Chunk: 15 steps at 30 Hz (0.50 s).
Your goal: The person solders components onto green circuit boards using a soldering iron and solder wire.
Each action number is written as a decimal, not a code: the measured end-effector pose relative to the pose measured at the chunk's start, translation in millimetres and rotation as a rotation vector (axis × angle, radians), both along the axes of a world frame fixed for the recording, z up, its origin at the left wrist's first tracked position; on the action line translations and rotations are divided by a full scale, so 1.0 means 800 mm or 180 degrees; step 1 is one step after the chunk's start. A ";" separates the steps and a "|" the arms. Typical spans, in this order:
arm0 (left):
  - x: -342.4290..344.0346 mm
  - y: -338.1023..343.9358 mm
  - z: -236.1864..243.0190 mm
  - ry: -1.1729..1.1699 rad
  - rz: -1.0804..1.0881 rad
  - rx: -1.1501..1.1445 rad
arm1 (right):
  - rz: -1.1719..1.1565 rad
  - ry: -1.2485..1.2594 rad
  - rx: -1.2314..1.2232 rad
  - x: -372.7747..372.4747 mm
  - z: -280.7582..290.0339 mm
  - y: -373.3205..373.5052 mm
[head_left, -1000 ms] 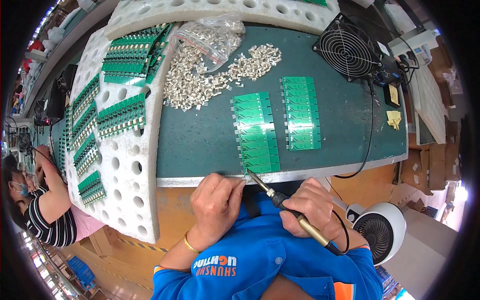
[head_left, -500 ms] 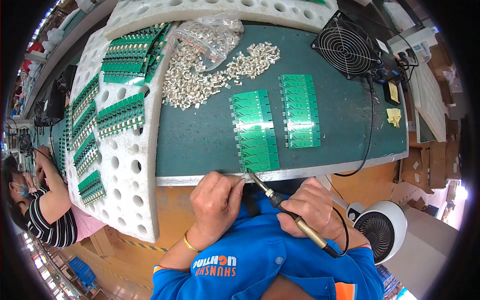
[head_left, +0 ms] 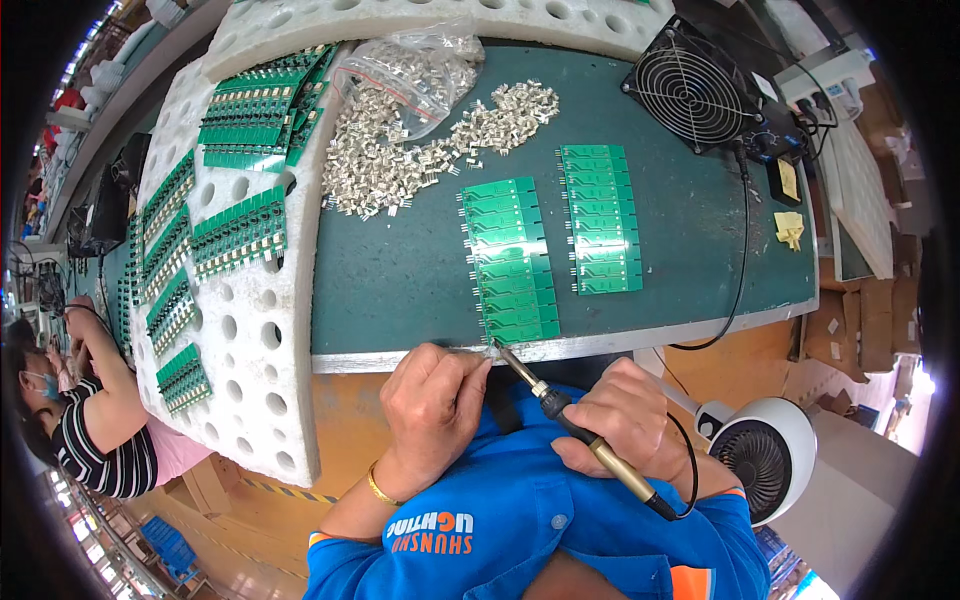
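My right hand (head_left: 625, 420) is closed round the handle of a soldering iron (head_left: 600, 455). The iron slants up to the left, its tip at the lower left corner of a green circuit board panel (head_left: 510, 265). My left hand (head_left: 432, 405) is pinched just left of that tip, by the table's front edge; what lies between its fingertips is too small to make out. Small white connectors with pins line the panel's left edge. To its right lies a second green panel (head_left: 603, 220), which neither hand touches.
Loose white connectors (head_left: 375, 165) are heaped behind the panels, by a clear plastic bag (head_left: 425, 85). White foam with holes (head_left: 235, 330) holds populated boards on the left. A black fan (head_left: 690, 90) stands back right, a white fan (head_left: 765, 455) near my right arm. Far left sits another person (head_left: 95, 420).
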<state>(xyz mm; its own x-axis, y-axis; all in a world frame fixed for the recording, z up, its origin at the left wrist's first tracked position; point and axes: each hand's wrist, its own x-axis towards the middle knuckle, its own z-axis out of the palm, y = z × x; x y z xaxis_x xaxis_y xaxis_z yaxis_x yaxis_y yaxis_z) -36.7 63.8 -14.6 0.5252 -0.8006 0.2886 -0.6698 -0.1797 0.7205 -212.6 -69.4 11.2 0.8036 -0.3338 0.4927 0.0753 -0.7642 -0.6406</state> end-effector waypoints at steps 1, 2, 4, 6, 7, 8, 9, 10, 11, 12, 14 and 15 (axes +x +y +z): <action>0.000 0.000 -0.001 -0.0045 -0.0026 -0.0016 | 0.0004 -0.0001 0.0025 0.000 0.001 0.000; 0.001 0.000 0.000 -0.0044 -0.0028 -0.0014 | 0.0008 -0.0003 0.0050 0.000 0.002 -0.001; 0.001 -0.001 0.004 -0.0048 -0.0036 0.0044 | -0.0006 -0.0020 0.0064 0.000 0.000 0.000; 0.001 -0.001 0.001 -0.0061 -0.0034 0.0029 | -0.0018 -0.0036 0.0078 0.000 0.000 0.000; 0.001 -0.001 0.000 -0.0075 -0.0031 0.0014 | -0.0007 -0.0023 0.0075 0.000 0.000 0.001; 0.000 -0.001 0.001 -0.0074 -0.0031 0.0017 | 0.0004 -0.0010 0.0072 0.000 0.000 0.001; 0.000 -0.002 0.003 -0.0080 -0.0024 0.0052 | 0.0003 -0.0008 0.0075 0.000 0.001 0.001; 0.000 -0.002 0.004 -0.0086 -0.0016 0.0084 | 0.0044 0.0056 0.0004 0.000 0.003 0.000; 0.000 -0.003 0.003 -0.0085 -0.0016 0.0085 | 0.0085 0.0121 -0.0067 0.000 0.004 0.000; 0.000 -0.003 0.003 -0.0098 -0.0014 0.0094 | 0.0085 0.0122 -0.0066 0.000 0.004 0.001; 0.000 -0.003 0.003 -0.0113 -0.0013 0.0103 | 0.0087 0.0063 -0.0199 0.000 0.002 0.003; 0.000 -0.003 0.004 -0.0080 -0.0024 0.0115 | 0.0086 0.0063 -0.0197 0.000 0.001 0.003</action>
